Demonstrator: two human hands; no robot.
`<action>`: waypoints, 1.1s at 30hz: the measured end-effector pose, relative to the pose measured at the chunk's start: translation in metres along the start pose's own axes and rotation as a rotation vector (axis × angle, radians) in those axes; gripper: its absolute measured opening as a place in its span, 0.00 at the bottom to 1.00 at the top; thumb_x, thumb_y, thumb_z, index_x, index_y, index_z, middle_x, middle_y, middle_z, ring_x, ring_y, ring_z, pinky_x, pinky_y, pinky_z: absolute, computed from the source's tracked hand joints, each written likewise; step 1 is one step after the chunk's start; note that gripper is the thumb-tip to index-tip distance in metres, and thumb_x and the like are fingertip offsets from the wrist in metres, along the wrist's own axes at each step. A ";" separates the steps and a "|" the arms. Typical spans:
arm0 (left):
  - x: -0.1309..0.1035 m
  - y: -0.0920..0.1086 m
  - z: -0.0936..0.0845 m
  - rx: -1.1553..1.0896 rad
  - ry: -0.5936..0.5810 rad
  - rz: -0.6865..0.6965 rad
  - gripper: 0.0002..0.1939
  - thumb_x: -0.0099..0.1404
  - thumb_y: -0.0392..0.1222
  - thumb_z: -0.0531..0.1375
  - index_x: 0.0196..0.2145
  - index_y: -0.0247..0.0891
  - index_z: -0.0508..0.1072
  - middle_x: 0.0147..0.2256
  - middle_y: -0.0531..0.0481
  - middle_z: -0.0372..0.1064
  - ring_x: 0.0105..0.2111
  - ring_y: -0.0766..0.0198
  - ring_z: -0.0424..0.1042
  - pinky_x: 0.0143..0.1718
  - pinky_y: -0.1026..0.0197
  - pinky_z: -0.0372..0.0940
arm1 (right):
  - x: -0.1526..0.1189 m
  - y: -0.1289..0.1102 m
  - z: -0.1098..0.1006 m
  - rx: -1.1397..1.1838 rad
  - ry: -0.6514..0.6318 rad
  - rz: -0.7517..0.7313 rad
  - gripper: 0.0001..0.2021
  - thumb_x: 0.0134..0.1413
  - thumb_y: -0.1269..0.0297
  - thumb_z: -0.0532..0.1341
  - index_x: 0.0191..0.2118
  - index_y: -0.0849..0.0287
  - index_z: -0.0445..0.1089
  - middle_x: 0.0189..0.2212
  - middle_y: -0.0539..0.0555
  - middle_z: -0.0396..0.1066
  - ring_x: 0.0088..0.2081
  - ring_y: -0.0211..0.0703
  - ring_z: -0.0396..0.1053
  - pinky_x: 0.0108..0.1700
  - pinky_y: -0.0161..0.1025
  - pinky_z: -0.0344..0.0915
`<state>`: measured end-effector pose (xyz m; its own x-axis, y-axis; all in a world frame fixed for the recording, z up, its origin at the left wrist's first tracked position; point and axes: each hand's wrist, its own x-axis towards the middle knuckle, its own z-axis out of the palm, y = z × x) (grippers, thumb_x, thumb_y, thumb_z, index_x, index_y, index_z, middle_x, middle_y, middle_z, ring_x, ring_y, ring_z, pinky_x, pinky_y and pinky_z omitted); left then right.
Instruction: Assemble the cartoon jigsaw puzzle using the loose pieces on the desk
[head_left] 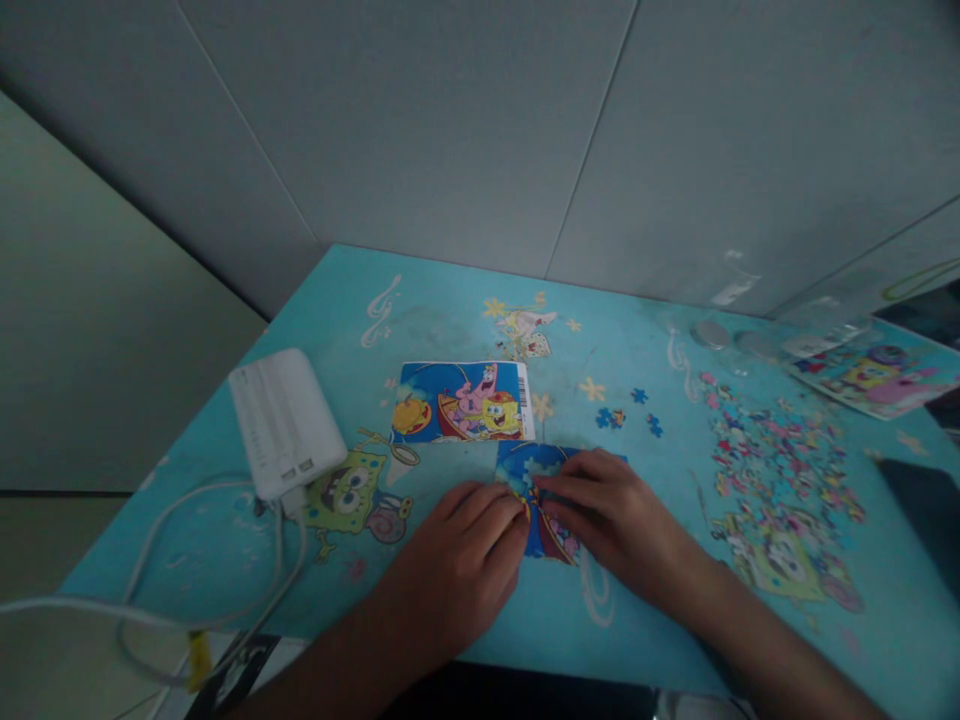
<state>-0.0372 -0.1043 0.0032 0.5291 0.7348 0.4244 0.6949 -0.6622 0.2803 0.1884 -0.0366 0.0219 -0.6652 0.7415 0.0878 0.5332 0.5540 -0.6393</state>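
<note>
A partly joined jigsaw puzzle [551, 535] lies flat on the table, with a blue ground and a brown boat; teal tabletop shows through gaps in its upper left. My left hand [476, 550] rests at its left edge, fingers curled together, their tips against the puzzle; what they grip, if anything, is hidden. From the right my right hand [619, 510] reaches over the puzzle, thumb and forefinger pinched on a small puzzle piece [533, 492] near its middle. Just behind lies the picture card [465, 403]. Several loose blue pieces [639, 396] sit behind and right of my right hand.
Many mixed puzzle pieces [780, 450] spread across the right side. A white power bank [287, 420] with a white cable [142, 550] lies at left. Behind the pile are another picture card [877, 375] and clear plastic packaging [817, 320]. A dark flat object [926, 510] lies far right.
</note>
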 end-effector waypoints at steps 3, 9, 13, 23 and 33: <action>0.001 0.000 -0.001 0.000 -0.003 0.007 0.13 0.71 0.31 0.55 0.51 0.30 0.74 0.47 0.40 0.73 0.49 0.53 0.72 0.52 0.47 0.70 | 0.001 0.002 0.001 -0.042 -0.001 -0.016 0.15 0.67 0.66 0.62 0.55 0.48 0.76 0.39 0.55 0.74 0.41 0.48 0.71 0.44 0.48 0.69; 0.001 0.000 -0.001 -0.012 0.004 -0.012 0.13 0.71 0.31 0.55 0.51 0.32 0.74 0.46 0.42 0.74 0.49 0.54 0.72 0.51 0.48 0.71 | 0.001 0.008 -0.003 -0.068 0.033 -0.009 0.10 0.67 0.65 0.62 0.49 0.51 0.79 0.38 0.56 0.75 0.40 0.46 0.71 0.43 0.46 0.69; -0.001 0.000 0.001 -0.016 -0.001 -0.004 0.13 0.71 0.31 0.55 0.51 0.31 0.74 0.47 0.41 0.73 0.49 0.52 0.71 0.51 0.46 0.71 | 0.002 0.008 -0.005 -0.057 0.046 0.015 0.10 0.68 0.65 0.60 0.49 0.53 0.79 0.38 0.56 0.74 0.40 0.46 0.71 0.44 0.47 0.69; -0.001 0.000 -0.002 -0.033 -0.037 0.010 0.15 0.72 0.32 0.55 0.53 0.32 0.74 0.48 0.40 0.72 0.49 0.51 0.70 0.50 0.45 0.71 | 0.002 0.004 -0.008 -0.032 0.041 0.032 0.12 0.69 0.68 0.58 0.50 0.54 0.77 0.38 0.55 0.74 0.41 0.46 0.70 0.45 0.47 0.68; -0.001 -0.002 -0.001 0.004 -0.036 0.034 0.16 0.70 0.30 0.57 0.54 0.31 0.74 0.48 0.39 0.71 0.49 0.49 0.70 0.48 0.44 0.72 | 0.002 0.001 0.001 -0.090 0.008 0.026 0.12 0.59 0.63 0.70 0.49 0.52 0.77 0.42 0.54 0.74 0.45 0.49 0.70 0.49 0.49 0.65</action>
<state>-0.0394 -0.1039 0.0037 0.5696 0.7165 0.4027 0.6781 -0.6866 0.2623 0.1873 -0.0352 0.0204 -0.6465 0.7588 0.0785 0.5951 0.5661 -0.5705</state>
